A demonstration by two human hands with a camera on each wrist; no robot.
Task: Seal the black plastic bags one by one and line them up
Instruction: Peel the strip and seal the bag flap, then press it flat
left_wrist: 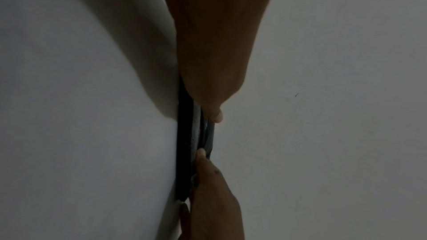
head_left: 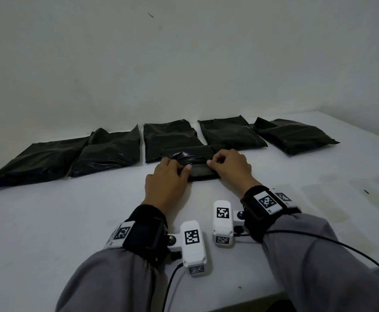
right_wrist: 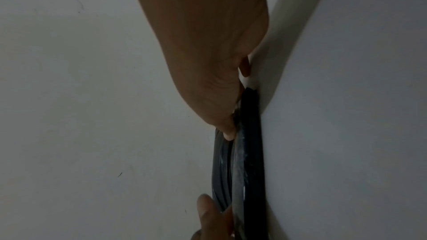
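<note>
Dim white table [head_left: 49,221] against bare white wall [head_left: 184,52]

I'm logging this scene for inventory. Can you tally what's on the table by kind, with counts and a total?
Black plastic bags in the back row: 5
Black plastic bag being sealed, gripped by the left hand and the right hand: 1
White wrist cameras: 2
Total: 8

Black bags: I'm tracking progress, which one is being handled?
The near black bag, gripped by left hand and right hand; the others lie untouched along the wall.
</note>
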